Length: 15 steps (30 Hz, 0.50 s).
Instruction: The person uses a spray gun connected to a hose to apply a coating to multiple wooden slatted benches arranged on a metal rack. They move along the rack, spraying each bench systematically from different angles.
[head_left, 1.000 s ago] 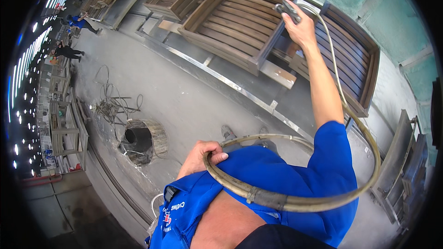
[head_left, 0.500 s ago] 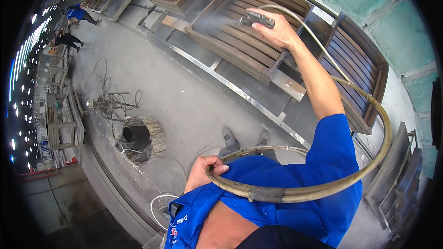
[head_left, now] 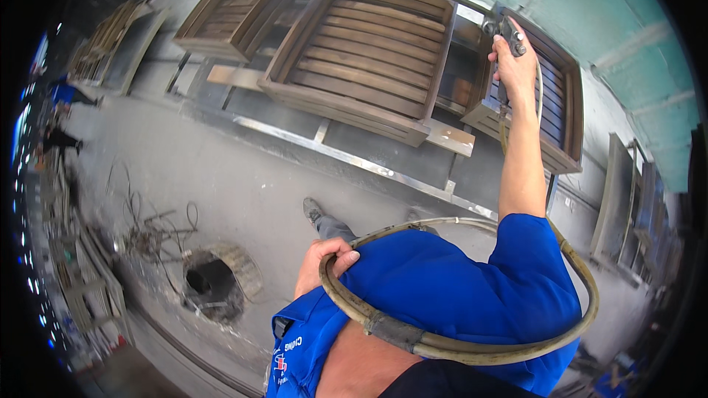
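Observation:
My right hand (head_left: 521, 74) grips a dark metal spray gun (head_left: 509, 38), raised over the left part of the right-hand slatted wooden crate (head_left: 542, 66). From the gun a hose (head_left: 501, 357) runs down past my arm and loops in front of my body. Beside my belly, my left hand (head_left: 318, 262) is closed on that hose, its thumb showing and part of the fingers hidden. To the left of the gun lies a larger brown slatted crate (head_left: 369, 48), its inside facing up. No spray mist shows at the nozzle.
Another slatted crate (head_left: 240, 11) rests farther left on the same metal rail frame (head_left: 317, 145). A plastic-wrapped drum (head_left: 234, 269) and tangled cables (head_left: 147, 232) are on the floor at left. Two people stand at the far left; a green covered wall (head_left: 582, 7) rises behind.
My right hand has carried the spray gun rightward from the middle crate to the right-hand one. The mist has gone. My view has shifted, and one foot has stepped; the left hand keeps the hose.

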Available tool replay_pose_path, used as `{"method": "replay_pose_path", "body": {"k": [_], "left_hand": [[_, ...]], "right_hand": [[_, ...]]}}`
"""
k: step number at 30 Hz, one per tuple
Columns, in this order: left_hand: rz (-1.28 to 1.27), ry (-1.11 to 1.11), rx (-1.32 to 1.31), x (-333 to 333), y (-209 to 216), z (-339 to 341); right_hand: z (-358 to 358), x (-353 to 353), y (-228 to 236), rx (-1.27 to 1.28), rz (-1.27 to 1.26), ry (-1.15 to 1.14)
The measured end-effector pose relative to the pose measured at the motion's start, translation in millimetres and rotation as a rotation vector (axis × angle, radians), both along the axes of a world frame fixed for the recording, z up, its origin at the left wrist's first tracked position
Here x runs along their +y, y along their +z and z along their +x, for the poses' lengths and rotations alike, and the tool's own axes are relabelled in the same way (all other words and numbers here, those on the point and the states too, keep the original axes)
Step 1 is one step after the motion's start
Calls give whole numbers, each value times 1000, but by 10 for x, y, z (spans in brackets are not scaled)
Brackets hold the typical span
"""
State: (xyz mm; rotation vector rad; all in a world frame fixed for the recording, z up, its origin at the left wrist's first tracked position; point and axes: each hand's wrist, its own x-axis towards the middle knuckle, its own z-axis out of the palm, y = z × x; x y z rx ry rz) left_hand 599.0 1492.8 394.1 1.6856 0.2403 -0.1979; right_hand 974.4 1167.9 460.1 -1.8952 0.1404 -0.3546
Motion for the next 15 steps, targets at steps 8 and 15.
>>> {"method": "replay_pose_path", "body": {"k": [8, 15], "left_hand": [[27, -381, 124, 2060, 69, 746], [54, -453, 73, 2920, -93, 895]], "right_hand": [[621, 1512, -415, -51, -138, -193], [438, 2479, -116, 44, 39, -152]]}}
